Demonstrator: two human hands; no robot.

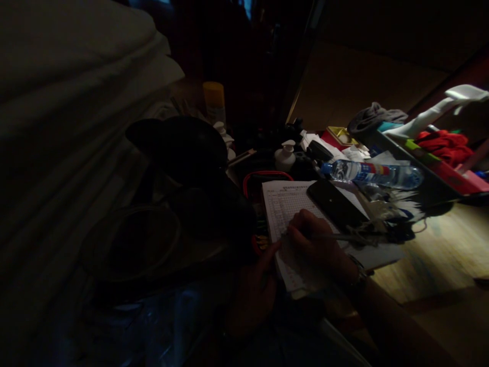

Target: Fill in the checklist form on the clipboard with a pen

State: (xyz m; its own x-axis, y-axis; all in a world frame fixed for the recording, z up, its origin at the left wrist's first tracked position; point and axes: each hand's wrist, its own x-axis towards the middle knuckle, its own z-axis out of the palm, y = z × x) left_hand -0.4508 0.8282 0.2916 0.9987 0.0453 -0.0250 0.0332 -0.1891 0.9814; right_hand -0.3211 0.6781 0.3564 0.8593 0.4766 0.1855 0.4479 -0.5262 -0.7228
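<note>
Nearest, low in the dim view, the left hand (252, 293) lies in shadow at the near left edge of a printed form sheet (284, 204). Its fingers reach up to the paper's edge and seem to rest against it, loosely curled; whether they pinch the sheet cannot be told in the dark.

Just beyond, the right hand (317, 244) rests on the same sheet, fingers drawn together around a pen (344, 237). The pen's shaft runs out to the right from the grip, nearly level, and the tip end sits under the fingers on the gridded paper. A watch or band circles the right wrist.

The sheet lies on a cluttered wooden table (439, 250), its near part covered by the right hand. A black phone (336, 204) lies slantwise on the sheet's far right part, screen up and dark.

Behind the phone a plastic water bottle (372, 174) lies on its side, cap to the left. Left of it stands a small white pump bottle (286, 155), and a red-edged case (267, 176) shows just behind the sheet's far left corner.

Farther back stand a yellow-capped container (214, 102) and, to the right, a tray holding red cloth (445, 145). Pale bedding (76, 102) fills the left side.
</note>
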